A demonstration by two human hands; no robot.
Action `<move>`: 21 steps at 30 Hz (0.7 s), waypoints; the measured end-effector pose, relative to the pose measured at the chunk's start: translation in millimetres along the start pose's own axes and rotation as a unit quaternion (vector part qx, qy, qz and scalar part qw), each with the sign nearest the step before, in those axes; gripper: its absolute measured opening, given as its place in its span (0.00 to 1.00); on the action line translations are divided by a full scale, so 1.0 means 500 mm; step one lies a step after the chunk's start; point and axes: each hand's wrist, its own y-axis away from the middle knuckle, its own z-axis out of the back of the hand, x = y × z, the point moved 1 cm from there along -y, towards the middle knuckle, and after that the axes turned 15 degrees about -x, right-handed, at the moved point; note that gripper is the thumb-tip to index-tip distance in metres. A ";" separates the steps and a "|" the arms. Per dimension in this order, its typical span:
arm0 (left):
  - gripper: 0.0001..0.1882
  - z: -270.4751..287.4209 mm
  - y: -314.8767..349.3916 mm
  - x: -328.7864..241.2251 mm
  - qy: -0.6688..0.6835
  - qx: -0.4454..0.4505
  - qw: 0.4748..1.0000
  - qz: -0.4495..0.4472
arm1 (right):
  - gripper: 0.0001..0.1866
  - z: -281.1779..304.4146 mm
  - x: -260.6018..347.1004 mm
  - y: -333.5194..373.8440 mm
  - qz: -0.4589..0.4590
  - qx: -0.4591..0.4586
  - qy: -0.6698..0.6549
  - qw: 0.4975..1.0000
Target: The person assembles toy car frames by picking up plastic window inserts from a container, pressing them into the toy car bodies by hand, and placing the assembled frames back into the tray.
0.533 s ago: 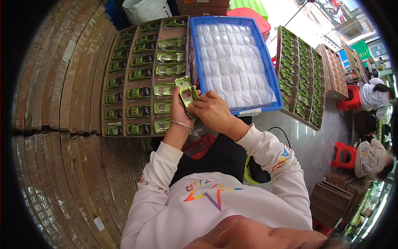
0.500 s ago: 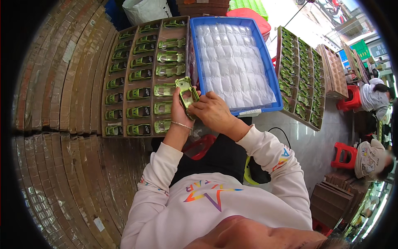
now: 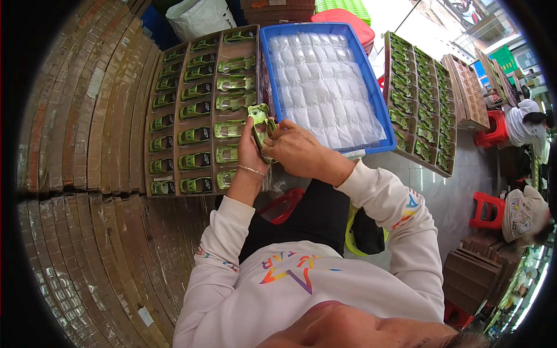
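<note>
My left hand (image 3: pixel 251 152) grips a glossy green toy car body shell (image 3: pixel 259 113), its hollow side facing up. Closed fingers of my right hand (image 3: pixel 299 149) press at the shell's right side; whatever they pinch is hidden. Beyond and to the left lies a brown partitioned tray (image 3: pixel 259 64) with rows of green toy cars. Its left and middle columns hold cars with dark tops, while the right column holds mostly plain green shells. A blue tub (image 3: pixel 378 98) full of white wrapped packets (image 3: pixel 325 87) sits just past my right hand.
Another brown tray (image 3: pixel 423 165) of green car parts stands on the right. Tall cardboard stacks (image 3: pixel 75 116) line my left side. Red stools (image 3: pixel 487 210) and seated people (image 3: pixel 525 214) are at far right. A white sack (image 3: pixel 203 17) stands at the back.
The shell has tilted slightly in my left hand, and my right fingers have shifted along its side. The surroundings have shifted a little in view as my head moved.
</note>
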 end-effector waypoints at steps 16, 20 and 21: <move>0.20 0.019 -0.018 -0.061 -0.214 -0.033 0.960 -0.179 | 0.18 0.010 0.010 0.022 -0.108 -0.203 -0.043 0.972; 0.22 0.024 -0.018 -0.039 -0.238 -0.033 0.938 -0.250 | 0.14 -0.017 -0.002 0.017 -0.288 -0.309 -0.178 0.889; 0.22 0.029 -0.022 -0.030 -0.239 -0.031 0.938 -0.249 | 0.15 -0.033 -0.002 0.014 -0.341 -0.285 -0.261 0.857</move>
